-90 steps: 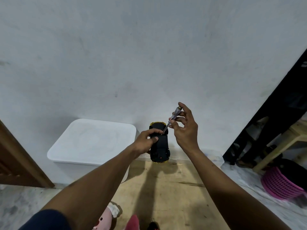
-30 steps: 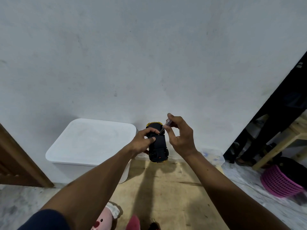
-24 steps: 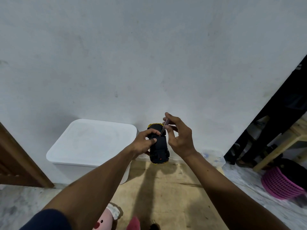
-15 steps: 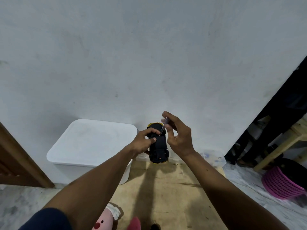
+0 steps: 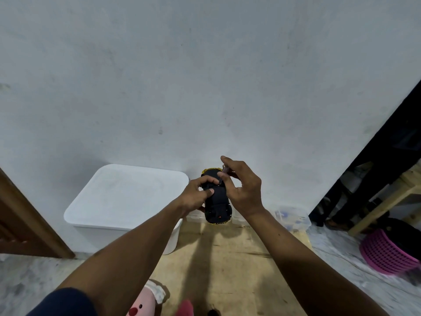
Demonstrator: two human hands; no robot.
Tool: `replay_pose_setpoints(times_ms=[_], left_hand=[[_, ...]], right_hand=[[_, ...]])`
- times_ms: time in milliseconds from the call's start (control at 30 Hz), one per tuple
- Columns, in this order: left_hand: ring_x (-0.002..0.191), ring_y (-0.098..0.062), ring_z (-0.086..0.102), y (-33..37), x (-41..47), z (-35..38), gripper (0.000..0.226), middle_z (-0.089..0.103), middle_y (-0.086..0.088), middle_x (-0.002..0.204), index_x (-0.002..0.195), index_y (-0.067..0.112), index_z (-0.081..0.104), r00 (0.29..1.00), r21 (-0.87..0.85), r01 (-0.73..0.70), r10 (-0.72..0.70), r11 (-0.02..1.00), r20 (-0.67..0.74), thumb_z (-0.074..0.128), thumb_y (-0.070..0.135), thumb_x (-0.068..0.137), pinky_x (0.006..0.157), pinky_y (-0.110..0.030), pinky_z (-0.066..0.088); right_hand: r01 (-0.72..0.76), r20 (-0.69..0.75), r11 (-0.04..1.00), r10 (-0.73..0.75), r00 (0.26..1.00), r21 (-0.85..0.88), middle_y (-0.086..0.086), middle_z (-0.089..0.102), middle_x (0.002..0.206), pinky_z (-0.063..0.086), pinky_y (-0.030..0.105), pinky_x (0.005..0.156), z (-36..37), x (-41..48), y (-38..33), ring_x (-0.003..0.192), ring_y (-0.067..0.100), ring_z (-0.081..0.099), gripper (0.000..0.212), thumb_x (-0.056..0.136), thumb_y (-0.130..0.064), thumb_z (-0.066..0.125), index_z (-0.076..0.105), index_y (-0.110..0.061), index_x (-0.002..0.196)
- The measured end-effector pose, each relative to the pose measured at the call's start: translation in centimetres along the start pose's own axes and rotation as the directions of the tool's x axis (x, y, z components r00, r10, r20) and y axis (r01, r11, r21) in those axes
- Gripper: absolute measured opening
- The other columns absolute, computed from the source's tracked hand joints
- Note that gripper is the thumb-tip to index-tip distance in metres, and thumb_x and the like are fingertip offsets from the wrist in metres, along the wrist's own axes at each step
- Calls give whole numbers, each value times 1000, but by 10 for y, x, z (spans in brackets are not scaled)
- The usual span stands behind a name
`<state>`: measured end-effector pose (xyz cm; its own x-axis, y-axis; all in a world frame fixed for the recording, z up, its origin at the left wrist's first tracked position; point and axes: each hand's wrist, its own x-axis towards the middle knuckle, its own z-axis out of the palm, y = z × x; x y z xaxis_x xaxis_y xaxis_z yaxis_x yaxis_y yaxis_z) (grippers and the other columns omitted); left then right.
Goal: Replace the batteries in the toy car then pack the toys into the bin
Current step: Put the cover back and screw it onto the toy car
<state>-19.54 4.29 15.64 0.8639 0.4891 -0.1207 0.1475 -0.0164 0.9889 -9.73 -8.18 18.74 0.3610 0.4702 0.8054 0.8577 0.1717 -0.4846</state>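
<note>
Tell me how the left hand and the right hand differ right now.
The left hand grips the toy car; the right hand pinches a thin screwdriver. The left hand's fingers wrap over the car from its left; the right hand's fingers are raised above its far end. Both meet at the car.

The black plastic toy car (image 5: 217,201) shows a black side, with a thin yellow edge at its near and far ends and a tiny red dot. The thin see-through screwdriver (image 5: 224,171) looks a bit purple. On the left, the big square plastic bin (image 5: 127,197) is plain white, lid and all. The flat wooden board (image 5: 227,258) is light yellow-brown. The stone floor (image 5: 34,277) is grey with pale blotches. The soft plush toy (image 5: 143,304) is pink with a red nose and a white frill. On the right, the round plastic basket (image 5: 387,254) is bright pink with rows of little square holes. The cloth sleeve (image 5: 66,302) is dark blue. The painted wall (image 5: 205,76) is pale grey-white.
</note>
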Motion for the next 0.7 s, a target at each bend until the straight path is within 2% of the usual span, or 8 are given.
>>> replay_pose_setpoints(times_ms=[100, 200, 333, 400, 467, 533, 633, 700], left_hand=[[87, -25, 64, 0, -1, -2, 29, 59, -3, 107, 102, 28, 66, 1000, 4, -1, 1, 1000, -1, 51, 4, 97, 62, -40, 60], [86, -24, 63, 0, -1, -3, 28, 59, -3, 107, 109, 23, 66, 1000, 6, -3, 3, 1000, -1, 50, 4, 97, 61, -39, 60], [84, -23, 63, 1, -2, -3, 28, 59, -2, 106, 111, 22, 66, 1000, 9, 4, -4, 1000, 1, 50, 3, 97, 59, -36, 59], [83, -24, 63, 0, -3, -3, 27, 59, -3, 106, 111, 21, 66, 1000, 8, 8, -8, 1000, 7, 50, 3, 97, 58, -35, 58], [83, -24, 62, -2, -3, -4, 26, 58, -3, 107, 111, 20, 65, 1000, 2, 9, -9, 1000, 9, 50, 3, 97, 57, -34, 57], [82, -22, 61, -3, -4, -5, 24, 57, -4, 106, 109, 19, 64, 1000, -6, 4, -4, 1000, 5, 51, 3, 97, 57, -34, 57], [83, -23, 62, -3, -3, -7, 24, 58, -4, 106, 108, 19, 65, 1000, -9, 0, 0, 1000, 0, 51, 3, 97, 58, -36, 58], [84, -25, 62, -2, -3, -7, 24, 58, -4, 105, 107, 20, 65, 1000, -12, -1, 1, 1000, 3, 52, 3, 97, 58, -36, 58]], right_hand=[[7, 21, 1000, -7, 1000, 17, 4, 66, 102, 59, 41, 82, -3, 0, -1, 93, 19, 67, 45, 87, 7, 69, 61, -6, 129], [-33, 39, 999, 32, 999, 27, 6, 68, 106, 59, 34, 86, -5, -1, -1, 101, 17, 68, 51, 88, 11, 62, 56, -7, 135], [-69, -11, 998, 69, 998, 16, 5, 67, 96, 59, 26, 81, -8, 2, 0, 91, 12, 66, 52, 85, 9, 69, 56, -14, 129], [-66, -13, 996, 67, 998, 53, 7, 67, 95, 59, 27, 83, -9, 3, 0, 90, 12, 67, 48, 83, 9, 71, 58, -11, 124], [-57, 8, 994, 57, 998, 92, 9, 68, 103, 59, 32, 87, -10, 2, 1, 98, 15, 68, 45, 83, 11, 70, 59, -7, 122], [-89, 35, 990, 86, 996, 110, 7, 69, 105, 59, 34, 86, -11, 1, 1, 102, 18, 69, 46, 85, 13, 65, 57, -10, 123], [-121, 20, 988, 120, 993, 99, 3, 67, 95, 60, 28, 78, -11, 2, 0, 91, 11, 69, 49, 84, 14, 67, 57, -17, 122], [-92, -5, 991, 93, 996, 94, 4, 65, 94, 58, 23, 81, -10, 2, 0, 91, 4, 66, 49, 82, 14, 71, 57, -14, 119]])
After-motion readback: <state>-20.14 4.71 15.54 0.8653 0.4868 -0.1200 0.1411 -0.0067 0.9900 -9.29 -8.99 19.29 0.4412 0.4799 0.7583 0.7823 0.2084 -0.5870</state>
